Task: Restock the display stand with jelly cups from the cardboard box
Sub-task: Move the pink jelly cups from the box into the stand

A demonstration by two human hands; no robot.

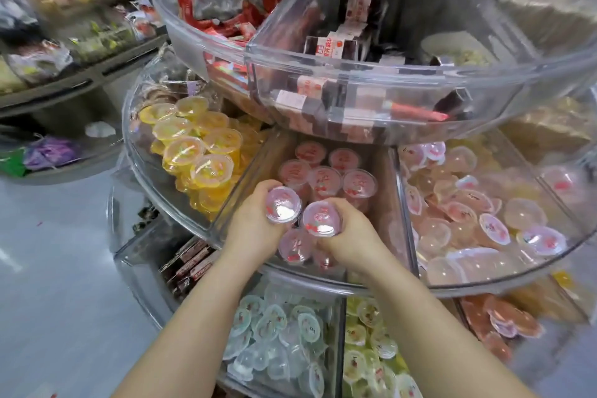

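Two bare forearms in view, no sleeves reaching the wrists. Left hand (pixel 250 226) and right hand (pixel 350 234) ungloved; no rings, watch or bands.

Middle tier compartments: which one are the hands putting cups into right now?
The centre compartment, holding upright pink-lidded cups. The left hand and right hand each grip a pink cup there; its neighbours hold yellow cups and loosely piled pale cups.

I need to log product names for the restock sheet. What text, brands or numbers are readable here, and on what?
None reads clearly.
Dark snack packs in the top tier: white labels with red characters, blurred.
Pink jelly cups: red lid print, too small.
Cups held by left hand and right hand: glare, unreadable.
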